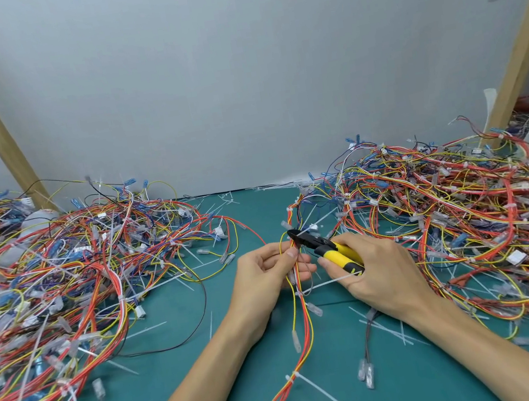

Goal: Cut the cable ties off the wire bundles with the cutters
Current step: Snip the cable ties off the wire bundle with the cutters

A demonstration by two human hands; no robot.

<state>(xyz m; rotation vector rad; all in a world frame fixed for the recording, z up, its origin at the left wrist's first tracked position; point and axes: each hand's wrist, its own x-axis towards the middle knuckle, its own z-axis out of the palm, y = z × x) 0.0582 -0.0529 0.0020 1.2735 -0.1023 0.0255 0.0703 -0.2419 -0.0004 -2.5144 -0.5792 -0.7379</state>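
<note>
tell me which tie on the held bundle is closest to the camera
The white cable tie low on the bundle, well below the cutters, its long tail slanting down-right over the green mat; the others sit higher.

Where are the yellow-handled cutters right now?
Head view, just right of centre: the cutters sit in the right hand, black tip at the red-and-yellow wire bundle that the left hand pinches.

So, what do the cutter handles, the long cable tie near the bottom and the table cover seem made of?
Cutter handles: yellow and black, matte, likely rubbery plastic sleeves. Cable tie: translucent white, thin, straight, probably nylon. Table cover: dull green, flat, perhaps a rubber mat.
</note>
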